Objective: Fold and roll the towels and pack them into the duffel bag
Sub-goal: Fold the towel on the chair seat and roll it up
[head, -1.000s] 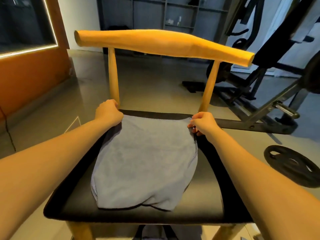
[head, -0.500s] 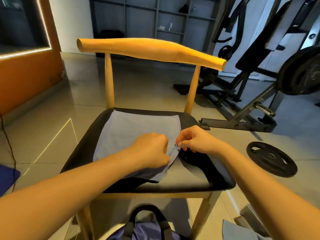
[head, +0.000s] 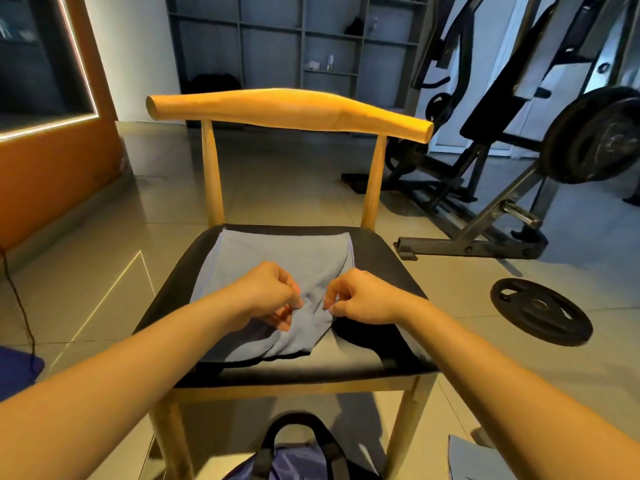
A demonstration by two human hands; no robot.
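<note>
Grip: your left hand (head: pixel 266 296) and right hand (head: pixel 360 297) each pinch a raised fold of the grey-blue cloth towel (head: pixel 277 254), fingers curled.
Towel: lies on the black padded chair seat (head: pixel 381 258), near edge bunched.
Bag: the purple fabric duffel bag (head: pixel 294 459) sits on the floor below.
Risk: if you pull unevenly, the fold will likely skew, or the towel may slide off the seat.

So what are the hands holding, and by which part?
The grey-blue towel on the chair seat. The left hand and right hand each pinch a bunched fold in its near half.
</note>
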